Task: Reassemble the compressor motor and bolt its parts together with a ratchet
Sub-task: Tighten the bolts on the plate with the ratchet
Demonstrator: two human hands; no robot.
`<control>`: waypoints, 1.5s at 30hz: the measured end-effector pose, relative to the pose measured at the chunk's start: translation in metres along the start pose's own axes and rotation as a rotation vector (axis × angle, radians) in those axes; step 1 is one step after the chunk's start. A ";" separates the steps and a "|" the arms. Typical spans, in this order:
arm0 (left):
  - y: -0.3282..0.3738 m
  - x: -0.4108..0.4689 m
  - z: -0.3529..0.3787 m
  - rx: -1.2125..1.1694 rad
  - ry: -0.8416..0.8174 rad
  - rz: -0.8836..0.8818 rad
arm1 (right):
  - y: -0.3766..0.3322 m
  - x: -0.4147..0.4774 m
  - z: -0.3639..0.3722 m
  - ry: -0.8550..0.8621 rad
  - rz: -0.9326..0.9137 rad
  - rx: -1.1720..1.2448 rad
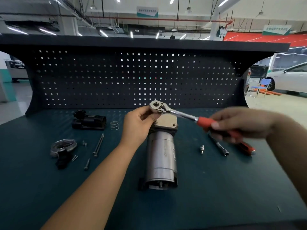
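Note:
The silver cylindrical compressor motor (161,161) lies lengthwise in the middle of the bench, its flat metal end plate (166,122) at the far end. A ratchet (180,113) with a chrome head and red handle sits over that plate's far left corner. My left hand (138,124) holds the ratchet head from the left, fingers curled round it. My right hand (239,124), blurred, grips the red handle out to the right.
Left of the motor lie a black housing (89,121), a wire spring (114,125), long bolts (98,144), short screws (74,158) and a round cover (64,146). To the right lie a small socket bit (202,149), an extension bar (219,146) and a red-handled tool (248,147). A pegboard (132,77) backs the bench.

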State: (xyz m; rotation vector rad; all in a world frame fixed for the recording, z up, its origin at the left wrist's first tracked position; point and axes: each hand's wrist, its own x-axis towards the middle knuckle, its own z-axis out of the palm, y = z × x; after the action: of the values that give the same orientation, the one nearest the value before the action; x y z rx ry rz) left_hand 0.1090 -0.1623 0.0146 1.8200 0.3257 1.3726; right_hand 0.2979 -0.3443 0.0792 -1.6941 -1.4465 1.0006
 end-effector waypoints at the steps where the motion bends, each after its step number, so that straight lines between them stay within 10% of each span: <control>1: -0.001 -0.002 0.001 0.023 0.017 0.018 | 0.006 -0.002 0.015 -0.044 -0.013 0.067; 10: -0.009 -0.010 0.023 0.191 0.227 0.123 | -0.007 0.016 0.194 -0.115 -0.155 0.676; 18: -0.005 -0.006 0.014 0.113 0.180 0.028 | 0.009 0.008 0.158 -0.140 -0.153 0.629; 25: 0.001 0.000 0.006 0.074 0.035 0.028 | 0.015 -0.005 0.021 0.242 -0.066 0.142; 38: -0.012 -0.012 0.023 0.084 0.274 0.058 | -0.017 0.022 0.202 -0.078 -0.137 1.073; 45: -0.008 -0.010 0.022 0.091 0.234 0.062 | -0.026 0.028 0.203 -0.008 -0.217 0.941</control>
State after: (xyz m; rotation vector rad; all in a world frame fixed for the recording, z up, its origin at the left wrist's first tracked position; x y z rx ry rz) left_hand 0.1271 -0.1731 0.0005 1.7572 0.4630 1.6421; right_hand 0.1095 -0.3095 0.0033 -0.8291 -0.8861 1.2777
